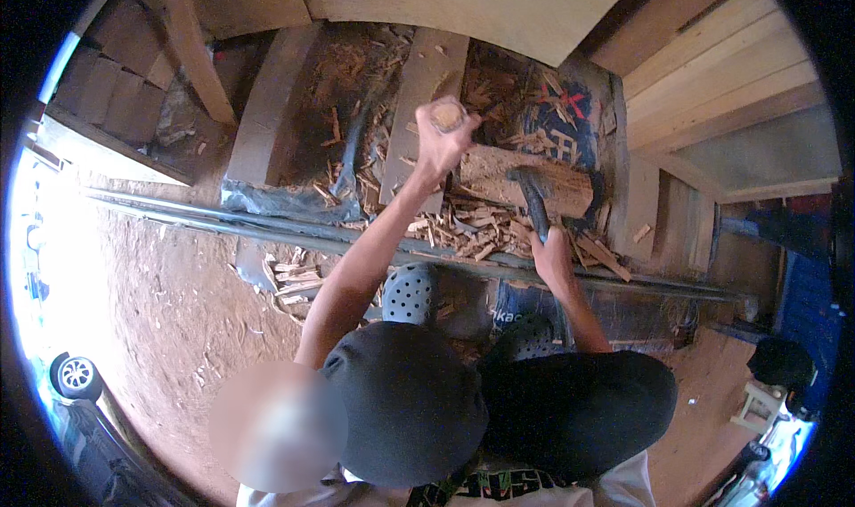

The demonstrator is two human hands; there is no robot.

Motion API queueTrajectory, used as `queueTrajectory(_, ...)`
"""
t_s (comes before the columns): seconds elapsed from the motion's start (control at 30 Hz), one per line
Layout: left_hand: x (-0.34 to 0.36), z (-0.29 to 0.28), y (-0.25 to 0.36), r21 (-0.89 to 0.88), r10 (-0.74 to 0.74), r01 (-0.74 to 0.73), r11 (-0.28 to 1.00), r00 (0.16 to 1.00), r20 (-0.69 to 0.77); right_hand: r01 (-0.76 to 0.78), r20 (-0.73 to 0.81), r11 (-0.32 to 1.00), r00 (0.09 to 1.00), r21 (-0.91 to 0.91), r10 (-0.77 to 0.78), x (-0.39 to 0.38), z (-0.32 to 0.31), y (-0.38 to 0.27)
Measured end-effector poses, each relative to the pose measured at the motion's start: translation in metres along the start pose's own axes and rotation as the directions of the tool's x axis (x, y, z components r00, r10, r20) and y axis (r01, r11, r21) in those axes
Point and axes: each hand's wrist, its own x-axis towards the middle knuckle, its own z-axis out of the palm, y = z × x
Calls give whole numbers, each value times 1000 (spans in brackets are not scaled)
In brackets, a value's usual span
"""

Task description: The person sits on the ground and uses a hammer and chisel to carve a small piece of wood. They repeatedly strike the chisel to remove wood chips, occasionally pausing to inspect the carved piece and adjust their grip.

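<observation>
My left hand (443,142) is closed around a round-ended piece of wood (447,115), seen almost end-on. It is raised over the chip-strewn boards, and the wood's length is mostly hidden by the fist. In my right hand (554,252) is a dark-handled tool (533,202), gripped low and pointing away from me. Its dark far end meets a thick wooden block (565,189) in the view, though its exact kind cannot be made out. Splintered wood chips (476,231) are heaped on the near side of the block.
A metal rail (240,229) runs across in front of my feet, with grey clogs (408,293) on its near side. Wide boards (272,106) lie beyond it. Stacked planks (712,79) stand at far right, and a large pale panel (463,4) spans the back.
</observation>
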Motion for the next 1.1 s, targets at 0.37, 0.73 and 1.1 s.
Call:
queueTrajectory(0.37, -21, 22, -13, 35, 357, -432, 901, 785, 506, 320, -219, 907, 939, 272, -266, 10, 26, 28)
queueTrajectory(0.73, -28, 9, 8, -140, 335, -310, 940, 915, 225, 272, -236, 947, 922, -169, -307, 1, 26, 39)
queueTrajectory(1.1, 21, -77, 221, -674, 232, -187, 714, 972, -23, 37, 121, 975, 991, 219, -64, -9, 12, 25)
